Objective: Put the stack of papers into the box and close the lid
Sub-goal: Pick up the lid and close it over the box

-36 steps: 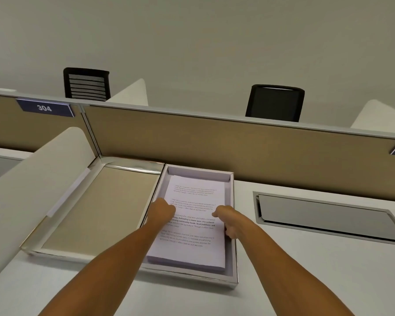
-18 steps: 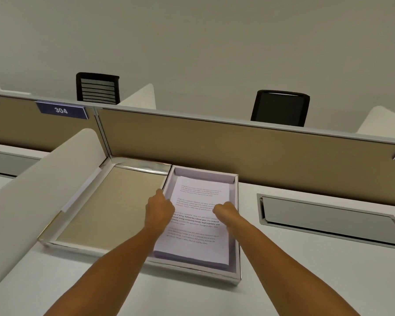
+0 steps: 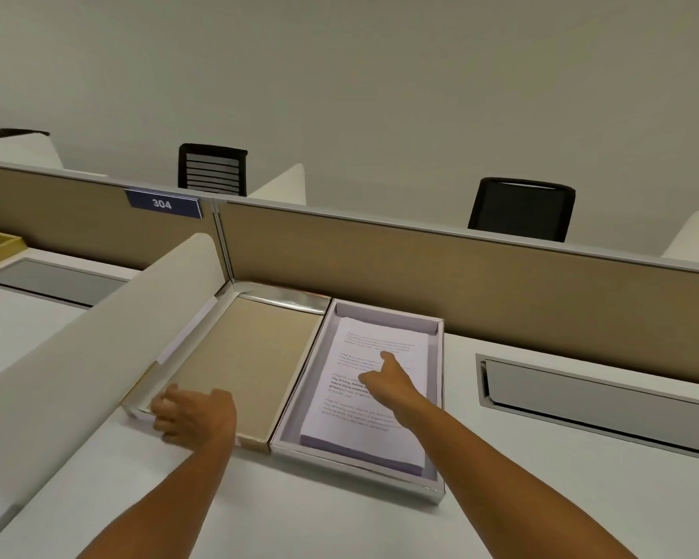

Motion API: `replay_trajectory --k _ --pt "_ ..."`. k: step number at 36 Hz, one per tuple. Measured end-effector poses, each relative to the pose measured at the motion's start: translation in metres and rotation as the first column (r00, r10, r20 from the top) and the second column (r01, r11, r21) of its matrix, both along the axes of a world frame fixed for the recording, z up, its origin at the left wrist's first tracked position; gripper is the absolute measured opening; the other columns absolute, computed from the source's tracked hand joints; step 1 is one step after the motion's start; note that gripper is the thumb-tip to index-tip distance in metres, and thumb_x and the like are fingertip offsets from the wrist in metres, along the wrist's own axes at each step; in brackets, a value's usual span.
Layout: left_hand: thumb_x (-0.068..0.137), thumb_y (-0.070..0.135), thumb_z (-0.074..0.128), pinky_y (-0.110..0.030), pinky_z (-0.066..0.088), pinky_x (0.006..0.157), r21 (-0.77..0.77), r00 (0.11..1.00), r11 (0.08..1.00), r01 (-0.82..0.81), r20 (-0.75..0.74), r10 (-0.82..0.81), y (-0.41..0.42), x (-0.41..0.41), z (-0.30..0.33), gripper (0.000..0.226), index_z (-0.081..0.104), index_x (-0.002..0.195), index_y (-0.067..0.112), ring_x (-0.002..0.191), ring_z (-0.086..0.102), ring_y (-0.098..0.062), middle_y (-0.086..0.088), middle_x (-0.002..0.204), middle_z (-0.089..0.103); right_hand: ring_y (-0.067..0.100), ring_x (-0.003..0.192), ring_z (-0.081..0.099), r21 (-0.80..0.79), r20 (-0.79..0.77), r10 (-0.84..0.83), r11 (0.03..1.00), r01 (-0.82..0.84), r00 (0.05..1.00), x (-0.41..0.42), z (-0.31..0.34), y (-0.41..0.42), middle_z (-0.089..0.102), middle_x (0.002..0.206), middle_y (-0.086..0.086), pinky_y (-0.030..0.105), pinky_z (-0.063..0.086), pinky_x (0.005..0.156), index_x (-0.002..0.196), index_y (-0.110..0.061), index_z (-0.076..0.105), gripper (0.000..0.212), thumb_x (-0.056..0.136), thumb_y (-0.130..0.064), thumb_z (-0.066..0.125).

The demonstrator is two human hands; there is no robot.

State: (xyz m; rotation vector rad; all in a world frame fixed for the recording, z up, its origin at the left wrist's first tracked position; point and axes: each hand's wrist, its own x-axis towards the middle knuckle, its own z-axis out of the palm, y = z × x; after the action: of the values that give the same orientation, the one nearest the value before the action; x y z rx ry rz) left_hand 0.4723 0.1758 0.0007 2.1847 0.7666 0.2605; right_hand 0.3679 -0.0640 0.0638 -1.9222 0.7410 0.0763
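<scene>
White stack of papers (image 3: 374, 391) already lies inside the box (image 3: 440, 405); we turn to the lid (image 3: 243, 357), open flat at nine o'clock. Left hand (image 3: 196, 417) curls loosely at its near edge, right hand (image 3: 388, 379) rests spread on the papers. Next we swing the lid over.

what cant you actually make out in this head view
- Printed text on the white paper stack in the pale lilac box tray: too small.
- Left hand on the open beige lid's near edge: motion-blurred, grip unclear.
- Right hand on the stack: fingertips hidden behind its back.
</scene>
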Motion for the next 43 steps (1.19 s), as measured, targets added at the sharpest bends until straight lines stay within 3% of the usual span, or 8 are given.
replay_trajectory --k 6,18,22,25,27,32,38,43 --pt "0.074 -0.003 0.073 -0.057 0.052 0.089 -0.264 0.982 0.958 -0.112 -0.175 0.067 0.022 0.004 -0.018 0.076 0.028 0.135 0.008 0.108 0.057 -0.054 -0.033 0.13 0.045 0.035 0.148 0.032 0.03 0.002 0.008 1.0 -0.008 1.0 0.001 -0.001 0.003 0.023 0.166 0.006 0.047 0.039 0.113 0.156 -0.024 0.019 0.071 0.097 -0.023 0.061" --pt "0.084 0.012 0.056 -0.05 0.047 0.104 -0.58 0.971 0.803 -0.134 -0.241 -0.011 0.038 0.023 0.008 0.055 0.044 0.136 -0.002 0.116 0.055 -0.038 -0.027 0.135 0.051 0.034 0.147 0.033 0.106 -0.013 -0.055 0.993 0.056 0.998 -0.001 0.014 -0.008 0.026 0.164 0.007 0.046 0.037 0.113 0.155 -0.016 0.026 0.064 0.1 -0.024 0.056" --pt "0.081 -0.008 0.05 -0.037 0.049 0.072 -0.814 0.99 0.568 -0.121 -0.138 0.013 0.043 0.022 0.022 0.028 0.055 0.107 0.003 0.079 0.049 -0.027 -0.011 0.077 0.046 0.035 0.145 0.036 0.126 0.023 -0.096 0.988 0.093 0.995 -0.006 0.026 -0.015 0.031 0.162 0.007 0.046 0.038 0.113 0.152 -0.014 0.031 0.059 0.099 -0.024 0.057" --pt "0.082 -0.015 0.051 -0.032 0.041 0.054 -0.869 1.0 0.494 -0.016 -0.015 0.006 0.046 0.016 0.03 0.023 0.053 0.092 0.004 0.057 0.042 -0.019 -0.008 0.068 0.043 0.035 0.146 0.036 0.164 0.048 -0.118 0.98 0.109 0.992 -0.012 0.036 -0.02 0.031 0.163 0.008 0.047 0.037 0.113 0.153 -0.015 0.03 0.061 0.099 -0.023 0.058" --pt "0.08 -0.02 0.054 -0.03 0.042 0.054 -0.876 0.995 0.474 0.089 0.101 0.001 0.048 0.013 0.033 0.033 0.053 0.092 0.012 0.06 0.047 -0.015 -0.004 0.073 0.049 0.035 0.146 0.035 0.187 0.063 -0.134 0.975 0.12 0.989 -0.016 0.043 -0.022 0.03 0.163 0.007 0.047 0.036 0.114 0.154 -0.016 0.029 0.062 0.099 -0.023 0.058" --pt "0.08 -0.022 0.065 -0.042 0.05 0.097 -0.727 0.908 0.566 0.389 0.406 -0.104 0.037 -0.006 0.043 0.066 0.045 0.129 0.017 0.105 0.058 -0.025 -0.015 0.12 0.056 0.036 0.142 0.04 0.229 0.088 -0.153 0.965 0.129 0.984 -0.021 0.061 -0.019 0.035 0.16 0.009 0.047 0.041 0.111 0.151 -0.014 0.034 0.059 0.098 -0.022 0.059" --pt "0.077 -0.01 0.076 -0.048 0.056 0.094 -0.492 0.786 0.633 0.598 0.516 -0.341 0.013 -0.044 0.067 0.077 0.043 0.134 0.03 0.112 0.062 -0.029 -0.01 0.131 0.06 0.032 0.131 0.052 0.314 0.121 -0.158 0.943 0.113 0.98 -0.029 0.076 -0.009 0.047 0.15 0.01 0.044 0.048 0.104 0.144 -0.013 0.044 0.048 0.099 -0.024 0.056" --pt "0.077 -0.007 0.079 -0.05 0.053 0.101 -0.213 0.676 0.685 0.696 0.515 -0.527 -0.018 -0.086 0.071 0.077 0.043 0.14 0.017 0.125 0.055 -0.03 -0.013 0.138 0.057 0.028 0.113 0.064 0.459 0.152 -0.114 0.888 0.032 0.982 -0.036 0.083 0.004 0.063 0.134 0.007 0.044 0.054 0.094 0.135 -0.017 0.052 0.042 0.099 -0.039 0.054"
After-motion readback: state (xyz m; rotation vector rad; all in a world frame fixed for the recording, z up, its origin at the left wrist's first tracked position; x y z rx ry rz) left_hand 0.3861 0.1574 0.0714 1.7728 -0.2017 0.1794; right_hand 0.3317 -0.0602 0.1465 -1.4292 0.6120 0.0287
